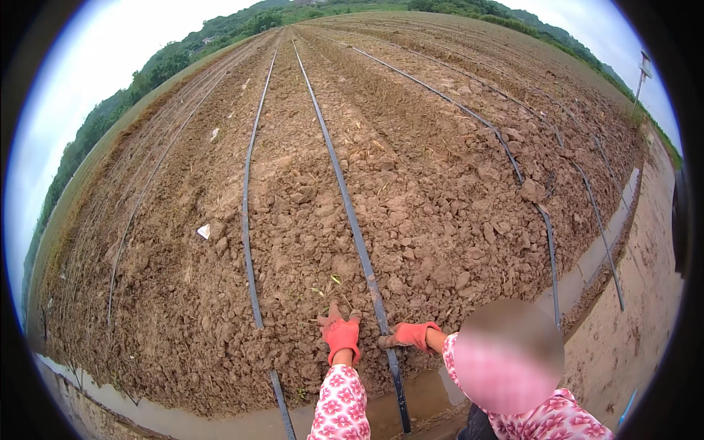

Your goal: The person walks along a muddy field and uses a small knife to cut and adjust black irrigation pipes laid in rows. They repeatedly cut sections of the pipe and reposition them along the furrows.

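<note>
My left hand [341, 334], in a red glove with soil-stained fingers, reaches down to the clods. Its fingers are spread, beside a small green weed [336, 280] and some dry stalks. To its right, a black drip irrigation tape [357, 235] runs from the near ditch far up the field. My right hand [408, 336], gloved the same way, comes in from the right with its fingers closed at the tape's near part. Soil partly covers the tape just above this hand. Both sleeves are pink and white with a flower pattern; a blurred round patch hides part of the right one.
More tapes lie along the rows, one close by on the left [247, 213] and another on the right [506, 147]. A muddy water ditch [425, 392] crosses in front, beside a pale path [609, 352] at right. A white scrap [204, 231] rests on the soil.
</note>
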